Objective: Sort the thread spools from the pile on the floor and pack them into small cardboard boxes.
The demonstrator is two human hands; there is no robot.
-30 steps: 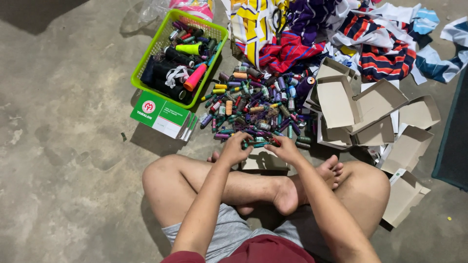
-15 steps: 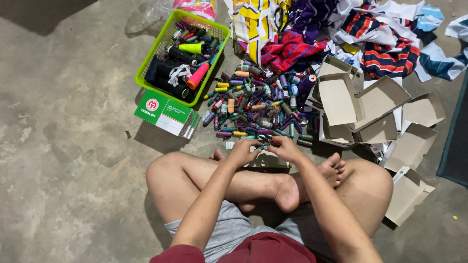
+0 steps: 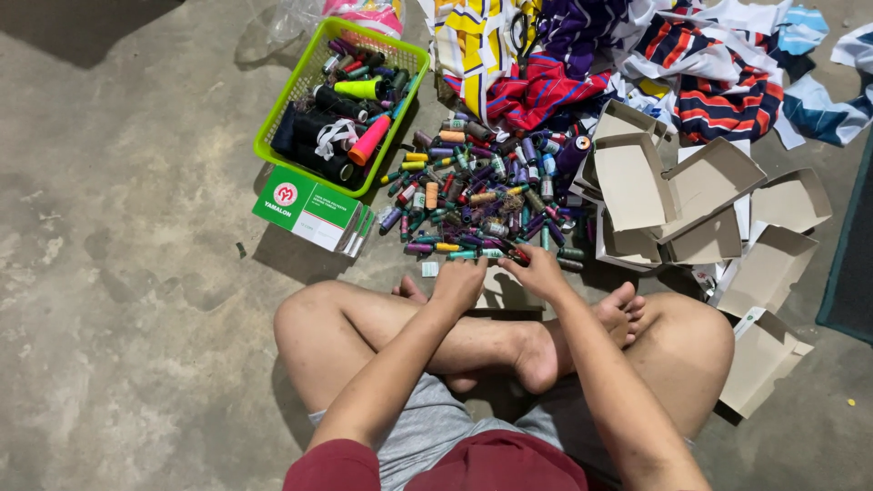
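Where the thread spools (image 3: 482, 195) pile on the floor, left hand (image 3: 457, 280) rests curled at the near edge; its hold can't be made out. Right hand (image 3: 536, 270) pinches a spool there. Green-and-white box (image 3: 309, 207) lies left, open cardboard boxes (image 3: 682, 205) right.

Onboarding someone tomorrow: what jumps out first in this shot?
The heap of small coloured thread spools on the concrete floor, dead centre, with both hands at its near edge: left hand, right hand. Next, the lime-green basket of bigger cones upper left, and the open cardboard boxes fanned out to the right.
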